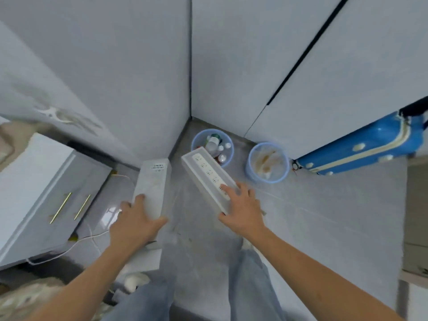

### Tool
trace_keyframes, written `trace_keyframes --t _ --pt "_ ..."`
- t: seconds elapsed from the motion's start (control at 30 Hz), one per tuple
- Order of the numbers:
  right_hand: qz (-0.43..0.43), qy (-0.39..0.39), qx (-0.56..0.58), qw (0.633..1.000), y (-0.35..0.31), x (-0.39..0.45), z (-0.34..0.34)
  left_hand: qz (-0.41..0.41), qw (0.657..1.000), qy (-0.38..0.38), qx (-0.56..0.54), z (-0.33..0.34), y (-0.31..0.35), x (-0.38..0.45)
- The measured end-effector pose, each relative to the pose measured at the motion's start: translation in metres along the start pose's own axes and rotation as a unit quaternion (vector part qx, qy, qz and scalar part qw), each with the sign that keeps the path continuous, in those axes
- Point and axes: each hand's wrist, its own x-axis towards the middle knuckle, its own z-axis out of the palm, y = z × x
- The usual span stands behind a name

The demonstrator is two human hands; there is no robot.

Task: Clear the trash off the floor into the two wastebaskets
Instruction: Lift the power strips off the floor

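Note:
My left hand (135, 222) grips the near end of a long white box (154, 181) with small print at its far end. My right hand (242, 208) grips another long white box (206, 172) printed with a power strip; its far end reaches over the rim of the left wastebasket. That light blue wastebasket (199, 135) stands in the corner and holds several bottles. A second light blue wastebasket (251, 170) to its right holds crumpled paper. Both boxes are held above the grey floor.
A white cabinet (41, 193) with gold handles stands at the left, white cables (76, 242) trailing on the floor beside it. A blue suitcase (361, 149) leans by the right wall. A cardboard box (416, 228) sits at the far right. My jeans-clad legs are below.

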Motion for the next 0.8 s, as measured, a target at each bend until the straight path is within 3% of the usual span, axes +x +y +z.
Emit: trace_keyframes --t 0.23,0.43,0.8 --pt "0.144 0.014 0.056 0.988 0.181 0.057 -0.005 0.136 0.988 -0.032 0.058 0.111 0.2 0.065" --pt "0.178 0.01 0.037 0.983 0.313 0.154 0.0 0.187 0.975 -0.054 0.103 0.209 0.332 0.142" --pt "0.151 -0.081 -0.001 0.985 0.392 0.255 0.033 0.147 0.968 -0.105 0.174 0.316 0.417 0.209"
